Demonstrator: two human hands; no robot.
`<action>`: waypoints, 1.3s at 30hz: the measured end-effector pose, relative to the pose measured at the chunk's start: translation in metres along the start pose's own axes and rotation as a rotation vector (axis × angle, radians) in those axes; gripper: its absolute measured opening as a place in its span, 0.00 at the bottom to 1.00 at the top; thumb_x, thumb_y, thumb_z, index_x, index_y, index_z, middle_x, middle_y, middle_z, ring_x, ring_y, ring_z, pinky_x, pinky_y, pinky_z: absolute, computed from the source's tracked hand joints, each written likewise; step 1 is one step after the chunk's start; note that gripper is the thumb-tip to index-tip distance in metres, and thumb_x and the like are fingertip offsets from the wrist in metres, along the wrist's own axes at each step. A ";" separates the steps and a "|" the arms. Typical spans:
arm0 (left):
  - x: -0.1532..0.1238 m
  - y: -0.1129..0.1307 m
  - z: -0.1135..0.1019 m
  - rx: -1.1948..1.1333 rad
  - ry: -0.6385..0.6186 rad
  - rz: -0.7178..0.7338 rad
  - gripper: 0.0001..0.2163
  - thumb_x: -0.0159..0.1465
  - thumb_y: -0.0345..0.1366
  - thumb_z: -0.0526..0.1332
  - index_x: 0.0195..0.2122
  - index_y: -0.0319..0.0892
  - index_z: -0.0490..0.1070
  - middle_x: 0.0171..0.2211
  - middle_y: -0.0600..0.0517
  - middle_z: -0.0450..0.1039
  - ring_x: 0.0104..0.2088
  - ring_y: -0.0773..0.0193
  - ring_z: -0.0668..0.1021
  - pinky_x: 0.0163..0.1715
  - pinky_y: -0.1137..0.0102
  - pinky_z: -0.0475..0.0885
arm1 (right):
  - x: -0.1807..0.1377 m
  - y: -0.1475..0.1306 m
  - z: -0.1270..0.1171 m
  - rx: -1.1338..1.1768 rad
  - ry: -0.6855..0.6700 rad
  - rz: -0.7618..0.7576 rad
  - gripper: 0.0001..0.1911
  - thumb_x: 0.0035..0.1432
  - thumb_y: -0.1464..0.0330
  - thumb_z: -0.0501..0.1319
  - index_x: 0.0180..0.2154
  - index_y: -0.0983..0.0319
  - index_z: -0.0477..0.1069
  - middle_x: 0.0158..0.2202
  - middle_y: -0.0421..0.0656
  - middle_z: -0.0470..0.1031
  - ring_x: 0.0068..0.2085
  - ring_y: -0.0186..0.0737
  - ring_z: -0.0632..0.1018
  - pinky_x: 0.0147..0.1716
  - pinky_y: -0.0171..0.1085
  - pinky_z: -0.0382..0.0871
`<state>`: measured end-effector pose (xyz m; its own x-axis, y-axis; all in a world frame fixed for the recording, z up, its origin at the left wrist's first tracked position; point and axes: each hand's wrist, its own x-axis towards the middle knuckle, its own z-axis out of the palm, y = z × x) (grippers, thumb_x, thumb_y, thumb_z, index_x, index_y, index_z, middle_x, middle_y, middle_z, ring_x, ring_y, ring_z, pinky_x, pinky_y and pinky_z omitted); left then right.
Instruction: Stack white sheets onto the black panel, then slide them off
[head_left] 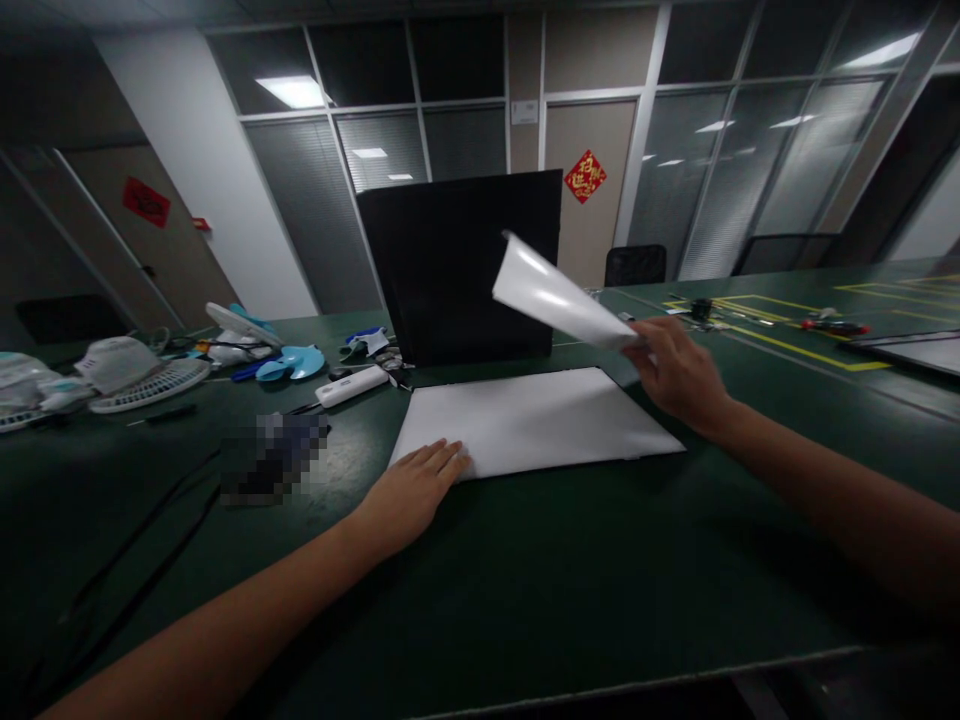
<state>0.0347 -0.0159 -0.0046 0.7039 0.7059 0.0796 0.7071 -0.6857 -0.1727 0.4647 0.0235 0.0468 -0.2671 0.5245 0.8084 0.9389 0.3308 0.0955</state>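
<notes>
White sheet [555, 295], pinched at its edge by the right hand [679, 375], hangs curled above the paper stack [532, 420] on the table [525, 600], whose corner the flat, unclenched left hand [409, 490] pins, as peeling likely requires.

A: What stands at the far side of the green table [525, 600]?
B: (a) A black panel [465, 270], upright. (b) Left of it, a white fan grille [150, 385], blue fan blades [292, 362] and a white oblong device [351, 386], all lying flat.
A: And to the right?
B: (c) Yellow tape lines [810, 350], with a red-handled tool [832, 325] near them. (d) Behind, a black chair [634, 265] and a red paper ornament [585, 176] on the wall.
</notes>
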 end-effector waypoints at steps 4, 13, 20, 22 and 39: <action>-0.001 0.007 -0.006 0.114 0.095 -0.001 0.22 0.71 0.24 0.51 0.65 0.40 0.64 0.65 0.38 0.64 0.62 0.47 0.71 0.58 0.53 0.70 | -0.010 -0.054 0.008 0.155 -0.236 -0.212 0.22 0.74 0.60 0.49 0.61 0.61 0.68 0.54 0.55 0.72 0.48 0.51 0.75 0.45 0.48 0.72; -0.004 0.019 -0.024 0.241 0.008 0.113 0.11 0.69 0.23 0.55 0.49 0.39 0.72 0.44 0.43 0.74 0.42 0.53 0.78 0.41 0.60 0.75 | -0.026 -0.083 0.029 0.198 -0.399 -0.327 0.22 0.73 0.58 0.52 0.63 0.57 0.69 0.53 0.51 0.72 0.47 0.48 0.76 0.44 0.48 0.74; -0.005 0.015 -0.018 0.321 0.106 0.288 0.07 0.70 0.24 0.56 0.43 0.39 0.72 0.36 0.47 0.74 0.35 0.59 0.76 0.31 0.68 0.72 | -0.020 -0.088 0.031 0.244 -0.423 -0.316 0.23 0.73 0.60 0.52 0.63 0.59 0.69 0.54 0.53 0.72 0.51 0.51 0.75 0.49 0.52 0.71; -0.005 0.015 -0.017 0.337 0.174 0.341 0.08 0.72 0.25 0.54 0.41 0.40 0.72 0.36 0.48 0.74 0.35 0.59 0.75 0.32 0.67 0.72 | -0.021 -0.091 0.034 0.256 -0.432 -0.317 0.23 0.73 0.59 0.52 0.64 0.58 0.69 0.54 0.53 0.72 0.51 0.52 0.75 0.50 0.53 0.71; -0.004 0.014 -0.015 0.287 0.082 0.212 0.20 0.70 0.24 0.57 0.62 0.40 0.66 0.56 0.42 0.75 0.52 0.52 0.78 0.45 0.61 0.77 | -0.031 -0.094 0.036 0.674 -0.763 -0.405 0.28 0.72 0.58 0.55 0.68 0.58 0.65 0.68 0.47 0.64 0.67 0.46 0.66 0.67 0.50 0.58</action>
<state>0.0428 -0.0310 0.0072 0.8439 0.5290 0.0890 0.5057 -0.7291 -0.4612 0.3767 0.0040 -0.0086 -0.8117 0.5509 0.1939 0.5013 0.8276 -0.2526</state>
